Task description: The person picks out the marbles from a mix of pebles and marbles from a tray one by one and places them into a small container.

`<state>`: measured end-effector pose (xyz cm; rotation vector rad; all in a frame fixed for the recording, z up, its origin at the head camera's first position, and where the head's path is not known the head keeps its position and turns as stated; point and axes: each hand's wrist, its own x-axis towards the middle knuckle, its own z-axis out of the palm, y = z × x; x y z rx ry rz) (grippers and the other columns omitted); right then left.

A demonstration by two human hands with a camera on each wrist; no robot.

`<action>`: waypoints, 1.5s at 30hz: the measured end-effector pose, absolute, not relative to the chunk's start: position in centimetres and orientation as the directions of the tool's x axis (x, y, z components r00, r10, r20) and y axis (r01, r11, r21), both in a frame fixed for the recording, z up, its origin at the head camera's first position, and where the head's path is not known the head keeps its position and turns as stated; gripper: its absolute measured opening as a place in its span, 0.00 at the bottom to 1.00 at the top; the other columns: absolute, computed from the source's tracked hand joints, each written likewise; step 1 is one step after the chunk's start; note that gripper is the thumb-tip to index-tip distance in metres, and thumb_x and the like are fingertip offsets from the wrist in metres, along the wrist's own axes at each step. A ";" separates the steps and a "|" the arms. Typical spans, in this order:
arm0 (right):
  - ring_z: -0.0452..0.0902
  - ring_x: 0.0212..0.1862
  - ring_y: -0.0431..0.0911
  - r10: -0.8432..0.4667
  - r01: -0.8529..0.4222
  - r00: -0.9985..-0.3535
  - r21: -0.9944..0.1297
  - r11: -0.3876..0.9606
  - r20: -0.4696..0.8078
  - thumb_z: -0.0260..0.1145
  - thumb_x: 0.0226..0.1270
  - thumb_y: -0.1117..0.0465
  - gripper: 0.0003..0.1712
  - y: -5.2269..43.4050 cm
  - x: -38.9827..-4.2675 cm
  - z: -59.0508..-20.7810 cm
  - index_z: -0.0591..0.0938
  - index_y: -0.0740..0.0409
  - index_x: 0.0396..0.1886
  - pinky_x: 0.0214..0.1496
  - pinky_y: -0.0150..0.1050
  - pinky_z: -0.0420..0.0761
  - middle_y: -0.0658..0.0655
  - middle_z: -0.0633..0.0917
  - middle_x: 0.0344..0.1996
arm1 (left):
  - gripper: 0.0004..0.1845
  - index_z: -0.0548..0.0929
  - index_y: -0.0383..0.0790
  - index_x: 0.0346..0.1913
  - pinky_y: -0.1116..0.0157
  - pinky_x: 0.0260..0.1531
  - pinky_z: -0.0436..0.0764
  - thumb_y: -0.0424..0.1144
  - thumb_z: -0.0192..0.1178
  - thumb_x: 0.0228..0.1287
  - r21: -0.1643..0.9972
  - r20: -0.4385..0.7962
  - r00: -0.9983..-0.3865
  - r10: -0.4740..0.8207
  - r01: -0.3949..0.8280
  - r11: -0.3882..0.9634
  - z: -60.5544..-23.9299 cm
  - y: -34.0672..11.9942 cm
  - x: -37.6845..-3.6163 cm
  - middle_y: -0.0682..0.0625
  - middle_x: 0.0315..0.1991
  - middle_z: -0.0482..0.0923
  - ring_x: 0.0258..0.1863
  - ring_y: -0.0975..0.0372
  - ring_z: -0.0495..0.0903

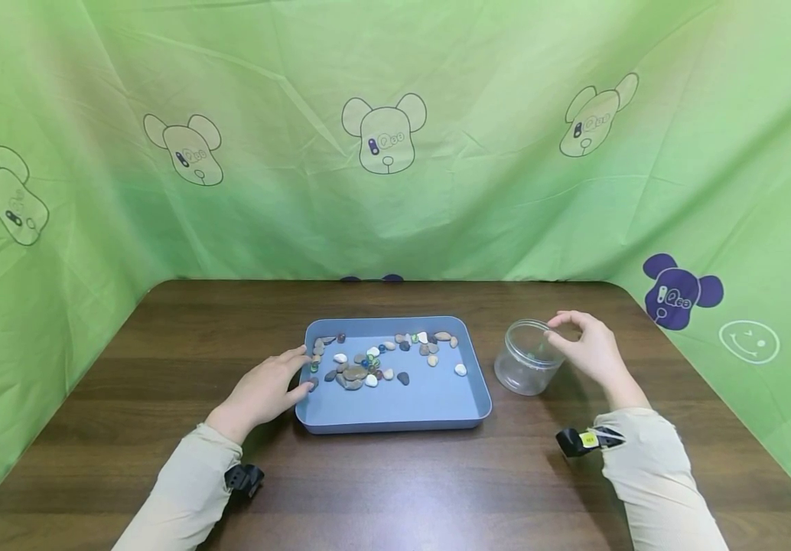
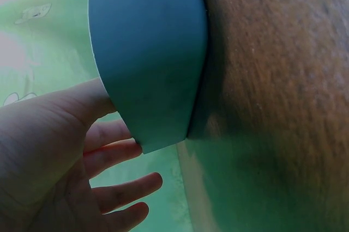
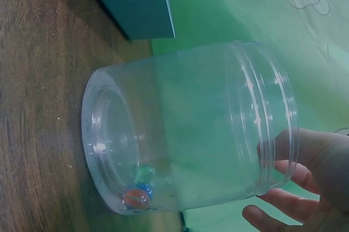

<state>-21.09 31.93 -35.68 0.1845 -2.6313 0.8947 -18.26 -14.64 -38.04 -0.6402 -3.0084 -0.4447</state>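
L hand (image 1: 266,392) rests on the desk (image 1: 161,360) at the left edge of the blue tray (image 1: 402,409), fingers spread and fairly straight, tips touching the tray rim/wall near its front-left corner; left wrist view shows the thumb against the tray's outer wall, other fingers loose, not gripping anything. Tray sits mid-desk w/ a scatter of pebbles (image 1: 354,375) (grey, brown, white) plus a few glass marbles (image 1: 372,357), mostly in the back-left half. R hand (image 1: 588,348) is at the clear plastic jar (image 1: 526,358), just right of the tray, jar upright on desk, no lid on. R fingers curled around the jar's rim from the right side, thumb over the top edge; right wrist view confirms fingertips (image 3: 283,204) at the threaded neck. Inside jar bottom: a few marbles (image 3: 139,194), one orange, one blue, one greenish. Green cloth backdrop (image 1: 395,115) w/ bear prints around the desk
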 end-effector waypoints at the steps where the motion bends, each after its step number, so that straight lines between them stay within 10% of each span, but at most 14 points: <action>1: 0.73 0.52 0.69 -0.010 -0.235 -0.928 -0.566 0.790 0.372 0.63 0.58 0.65 0.11 31.9 -21.1 -35.7 0.79 0.70 0.38 0.52 0.61 0.71 0.76 0.76 0.52 | 0.24 0.75 0.34 0.58 0.48 0.59 0.71 0.44 0.57 0.63 0.270 0.092 -0.915 0.394 0.404 0.874 -38.0 -14.6 -18.3 0.38 0.65 0.68 0.60 0.42 0.72; 45: 0.71 0.61 0.59 -0.225 -0.396 -0.915 -0.639 0.659 0.335 0.64 0.59 0.66 0.06 20.9 -24.5 -32.2 0.81 0.64 0.35 0.62 0.55 0.69 0.66 0.79 0.54 | 0.24 0.74 0.34 0.59 0.48 0.62 0.69 0.44 0.56 0.64 0.274 0.076 -0.917 0.392 0.397 0.876 -38.2 -14.7 -18.4 0.39 0.66 0.67 0.63 0.45 0.70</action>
